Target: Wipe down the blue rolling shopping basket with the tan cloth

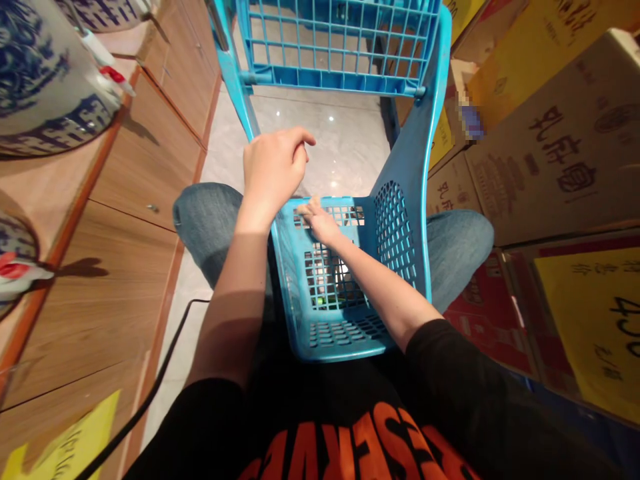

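A blue plastic shopping cart (405, 153) with a lattice basket stands between my knees. My left hand (275, 160) bends over its left side frame, back of the hand up. The index finger and thumb point right, while the other fingers are mostly hidden. Inside the basket, my right hand (321, 223) reaches to the far left corner, by the rim. Its fingers are bunched around something small and pale that I cannot make out. Through the basket's lattice floor, a small green spot (321, 301) shows.
Wooden cabinets (135, 200) with blue-and-white ceramic jars (35, 80) line the left. Stacked cardboard boxes (540, 147) with yellow signs (590, 320) crowd the right. A black cable (160, 380) runs at lower left. Pale tiled floor (325, 133) lies beyond the basket.
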The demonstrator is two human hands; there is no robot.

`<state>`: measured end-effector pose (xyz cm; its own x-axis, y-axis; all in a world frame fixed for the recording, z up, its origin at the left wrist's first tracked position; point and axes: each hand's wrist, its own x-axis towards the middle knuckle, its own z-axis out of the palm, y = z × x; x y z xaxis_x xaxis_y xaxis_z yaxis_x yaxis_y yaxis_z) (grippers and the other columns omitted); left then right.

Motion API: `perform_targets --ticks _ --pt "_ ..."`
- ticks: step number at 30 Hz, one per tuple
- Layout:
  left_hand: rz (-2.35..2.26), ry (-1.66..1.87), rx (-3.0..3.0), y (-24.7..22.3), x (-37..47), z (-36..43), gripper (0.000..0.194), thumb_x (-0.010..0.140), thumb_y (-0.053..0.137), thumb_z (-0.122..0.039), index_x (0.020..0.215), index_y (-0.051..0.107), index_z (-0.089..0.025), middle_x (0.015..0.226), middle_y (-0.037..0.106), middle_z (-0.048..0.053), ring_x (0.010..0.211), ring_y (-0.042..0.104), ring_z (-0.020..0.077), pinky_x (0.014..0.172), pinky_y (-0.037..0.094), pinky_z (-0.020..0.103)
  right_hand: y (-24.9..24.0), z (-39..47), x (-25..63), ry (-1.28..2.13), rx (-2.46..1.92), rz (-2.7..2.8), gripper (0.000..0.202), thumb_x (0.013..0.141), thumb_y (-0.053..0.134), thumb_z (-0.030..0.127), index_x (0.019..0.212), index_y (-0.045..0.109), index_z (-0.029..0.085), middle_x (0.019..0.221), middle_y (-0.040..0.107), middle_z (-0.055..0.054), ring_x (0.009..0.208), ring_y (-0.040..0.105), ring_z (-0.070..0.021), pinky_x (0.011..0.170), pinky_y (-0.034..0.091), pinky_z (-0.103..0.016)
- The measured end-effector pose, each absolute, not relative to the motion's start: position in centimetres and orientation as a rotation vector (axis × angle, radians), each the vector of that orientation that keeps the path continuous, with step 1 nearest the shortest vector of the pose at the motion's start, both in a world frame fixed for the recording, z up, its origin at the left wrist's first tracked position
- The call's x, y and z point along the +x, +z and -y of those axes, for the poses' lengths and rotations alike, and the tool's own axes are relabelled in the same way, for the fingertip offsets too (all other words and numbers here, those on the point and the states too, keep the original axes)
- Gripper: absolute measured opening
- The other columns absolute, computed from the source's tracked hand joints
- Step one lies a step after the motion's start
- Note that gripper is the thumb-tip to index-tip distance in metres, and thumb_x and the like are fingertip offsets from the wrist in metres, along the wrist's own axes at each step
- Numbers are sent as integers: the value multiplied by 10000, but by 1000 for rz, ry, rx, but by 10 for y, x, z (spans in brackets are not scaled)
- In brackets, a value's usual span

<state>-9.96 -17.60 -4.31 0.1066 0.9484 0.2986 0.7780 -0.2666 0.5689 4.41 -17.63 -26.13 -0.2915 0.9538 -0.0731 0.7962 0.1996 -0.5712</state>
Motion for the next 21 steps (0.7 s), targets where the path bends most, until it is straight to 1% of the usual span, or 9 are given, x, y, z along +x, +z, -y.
perform_targets --ticks 2,3,6,8,9,12,16,19,21 --pt "-1704 931 2120 -44 -100 178 330 991 449 -256 1145 737 -298 1034 799 6 1103 711 253 990 527 359 -262 182 23 773 -1588 2219 400 1021 644 397 1359 606 187 1377 622 -111 1184 651 -261 995 579 -482" --pt "-1697 941 2122 -44 -101 178 324 988 453 -255 1133 740 -303 1026 800 5 1094 713 251 985 528 358 -262 184 16 770 -1562 2233 409 1008 668 402 1350 613 186 1361 632 -104 1162 662 -252 983 586 -476" --pt "-1668 970 2122 -45 -102 179 316 986 458 -258 1108 744 -313 1001 801 9 1074 719 253 961 535 361 -263 187 10 805 -1506 2272 387 1060 553 343 1424 591 218 1484 593 -104 1306 611 -233 1102 532 -421" --pt "-1645 989 2118 -46 -102 178 312 987 457 -265 1111 739 -312 985 801 14 1075 717 258 943 540 366 -262 184 16 808 -1504 2291 426 1083 454 298 1485 557 204 1589 518 -100 1433 524 -203 1195 451 -360" --pt "-1636 996 2116 -46 -102 178 310 987 456 -267 1112 736 -312 980 800 17 1081 715 261 938 540 368 -261 181 22 789 -1508 2306 442 1085 428 281 1498 549 184 1622 480 -105 1481 474 -201 1233 404 -357" --pt "-1623 997 2113 -47 -101 175 309 987 449 -265 1092 732 -332 988 797 21 1108 704 268 947 527 380 -256 175 38 639 -1563 2346 440 1072 420 231 1475 582 167 1655 432 -119 1555 367 -228 1294 307 -417" --pt "-1608 992 2120 -47 -100 174 320 986 435 -270 1067 730 -362 995 791 19 1126 691 282 962 516 412 -253 177 43 491 -1650 2358 433 1032 437 139 1416 637 140 1628 445 -183 1581 294 -310 1293 268 -549" --pt "-1606 996 2129 -46 -100 176 323 983 435 -268 1069 730 -366 998 791 15 1102 695 282 953 520 418 -254 180 31 508 -1505 2509 459 947 533 76 1386 659 121 1627 435 -196 1600 219 -359 1298 213 -603" --pt "-1619 992 2128 -46 -100 176 327 979 438 -256 1074 732 -363 1006 791 12 1080 704 274 952 519 409 -256 180 26 550 -1326 2650 515 885 587 51 1391 656 121 1629 438 -178 1609 188 -362 1317 170 -592"
